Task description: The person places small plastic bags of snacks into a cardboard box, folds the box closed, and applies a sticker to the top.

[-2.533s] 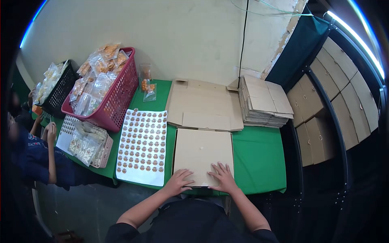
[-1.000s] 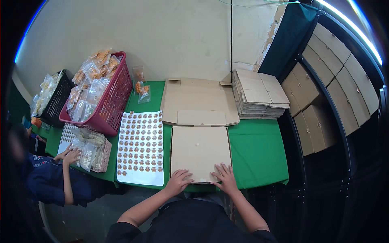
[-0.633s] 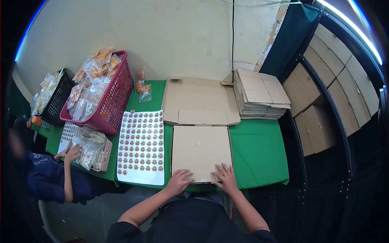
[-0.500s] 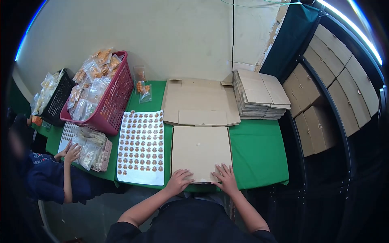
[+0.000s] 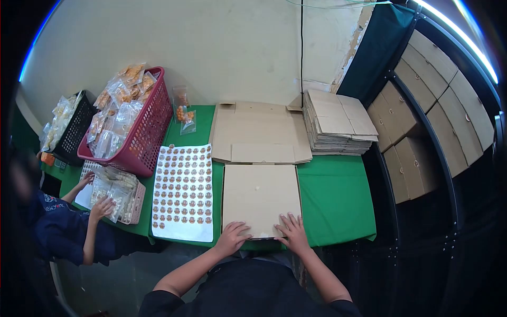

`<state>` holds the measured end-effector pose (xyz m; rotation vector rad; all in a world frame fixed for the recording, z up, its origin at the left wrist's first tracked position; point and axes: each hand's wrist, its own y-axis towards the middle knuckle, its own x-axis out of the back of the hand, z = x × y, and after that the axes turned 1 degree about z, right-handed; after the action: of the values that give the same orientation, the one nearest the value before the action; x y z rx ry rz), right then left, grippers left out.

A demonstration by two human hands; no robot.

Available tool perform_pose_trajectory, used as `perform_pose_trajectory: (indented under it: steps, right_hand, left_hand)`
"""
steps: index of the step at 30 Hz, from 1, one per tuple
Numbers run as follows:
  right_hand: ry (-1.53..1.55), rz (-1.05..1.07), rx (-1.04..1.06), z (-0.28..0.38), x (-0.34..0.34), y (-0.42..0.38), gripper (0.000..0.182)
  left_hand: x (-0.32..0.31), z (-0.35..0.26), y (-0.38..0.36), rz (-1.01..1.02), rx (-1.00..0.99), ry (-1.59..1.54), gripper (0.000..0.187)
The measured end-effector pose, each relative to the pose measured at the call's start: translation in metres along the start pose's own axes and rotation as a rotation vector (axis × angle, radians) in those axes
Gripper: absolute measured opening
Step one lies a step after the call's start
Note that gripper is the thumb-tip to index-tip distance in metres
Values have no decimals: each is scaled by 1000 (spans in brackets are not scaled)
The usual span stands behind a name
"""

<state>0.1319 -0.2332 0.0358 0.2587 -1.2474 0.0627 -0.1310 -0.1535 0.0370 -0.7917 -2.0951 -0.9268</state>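
Observation:
A flat cardboard box point(image 5: 260, 198) lies in front of me on the green cloth, its plain brown face up. My left hand point(image 5: 233, 238) rests on its front left corner with the fingers spread. On the front right part lies my right hand point(image 5: 291, 232), fingers spread too. Behind the box is an unfolded cardboard lid point(image 5: 259, 127) with a long flap toward me. To the left of my left hand lies a white sheet of round stickers point(image 5: 182, 193); spots near its bottom edge have no stickers.
A pink basket point(image 5: 140, 137) and a black basket point(image 5: 74, 129) hold filled bags. A co-worker's hands point(image 5: 101, 207) are at a small pink basket point(image 5: 138, 203). Flattened boxes point(image 5: 338, 124) are stacked back right, beside shelves of boxes point(image 5: 417, 116). Two small bags point(image 5: 188, 120) lie by the wall.
The co-worker's hands have moved apart, one toward the sheet behind and one onto the bags. My hands have stayed on the box. The view has shifted slightly.

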Motion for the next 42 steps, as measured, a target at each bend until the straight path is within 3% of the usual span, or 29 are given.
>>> perform_pose_trajectory:
  steps: [23, 29, 31, 41, 42]
  right_hand:
    - [27, -37, 77, -1, -14, -8, 39]
    - [20, -57, 91, 10, -17, -9, 44]
    - [-132, 25, 100, 18, -20, -10, 50]
    - [-56, 107, 179, 24, -22, -13, 57]
    - [-25, 20, 42, 15, -22, -12, 62]
  left_hand:
    - [-6, -10, -3, -48, 30, -19, 20]
    - [-28, -1, -15, -70, 11, 68, 20]
    - [-34, 1, -19, -88, -25, 162, 21]
    - [-34, 7, -19, -103, -35, 165, 17]
    - [-28, 7, -18, -95, -10, 78, 20]
